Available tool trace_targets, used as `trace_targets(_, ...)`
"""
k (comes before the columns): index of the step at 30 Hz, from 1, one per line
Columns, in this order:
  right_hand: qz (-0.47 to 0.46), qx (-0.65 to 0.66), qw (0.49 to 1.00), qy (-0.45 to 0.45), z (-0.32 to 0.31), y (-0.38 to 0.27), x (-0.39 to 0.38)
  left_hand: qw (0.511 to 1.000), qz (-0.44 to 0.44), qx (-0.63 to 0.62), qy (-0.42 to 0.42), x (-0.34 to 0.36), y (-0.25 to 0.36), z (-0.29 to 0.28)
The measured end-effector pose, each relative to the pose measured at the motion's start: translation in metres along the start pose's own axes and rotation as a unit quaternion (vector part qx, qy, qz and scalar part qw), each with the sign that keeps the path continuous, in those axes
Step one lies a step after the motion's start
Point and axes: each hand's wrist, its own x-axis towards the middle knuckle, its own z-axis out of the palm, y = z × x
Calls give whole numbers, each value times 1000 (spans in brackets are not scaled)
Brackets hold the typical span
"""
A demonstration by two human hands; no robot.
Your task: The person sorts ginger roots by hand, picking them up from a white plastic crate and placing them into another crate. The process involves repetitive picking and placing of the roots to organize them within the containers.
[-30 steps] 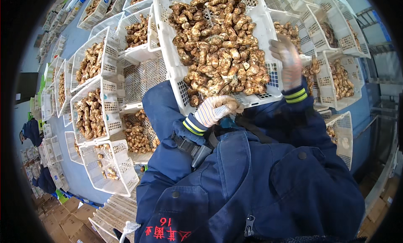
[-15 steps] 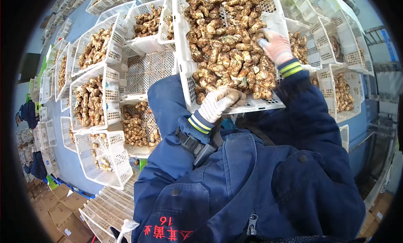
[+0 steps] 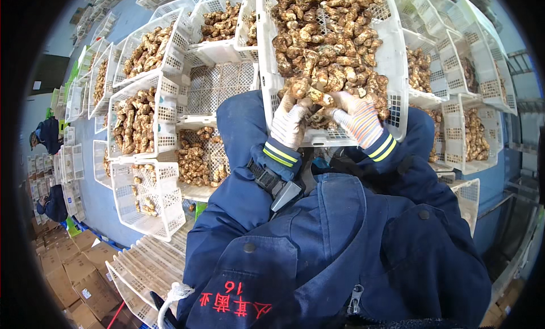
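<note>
Mushroom [image 3: 321, 97] handling looks like the step: left hand [image 3: 288, 124] and right hand [image 3: 360, 119] pinch it, grips narrow, over white crate [image 3: 392, 45]; next move needs gentle control.

The white crate [image 3: 398, 67] in front carries a dense heap of brown mushrooms [image 3: 349, 50], its mesh base showing through gaps. On the blue floor [image 3: 97, 207] stand more crates [image 3: 172, 207] and, lower left, boxes [image 3: 79, 269].
</note>
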Motion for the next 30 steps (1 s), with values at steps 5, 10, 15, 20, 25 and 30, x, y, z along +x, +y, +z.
trace_targets(5, 106, -39, 990, -90, -1, -5, -2, 999, -49, 24, 6, 0, -3, -3)
trace_targets(10, 7, -221, 966, -135, -8, -13, -4, 997, -42, 33, 52, -1, 1, -1)
trace_targets(15, -38, -49, 997, 35, -6, -18, -6, 989, -35, 122, 76, 3, -1, -7)
trace_targets(20, -23, -206, 978, -4, 14, -25, 4, 965, -4, 242, 105, 1, -2, -3)
trace_targets(25, 124, 224, 964, -71, 0, -6, 12, 947, 72, 291, 115, 3, -7, -14)
trace_targets(30, 127, 624, 769, -53, -12, -7, 6, 974, -113, 193, 18, -1, -9, -18)
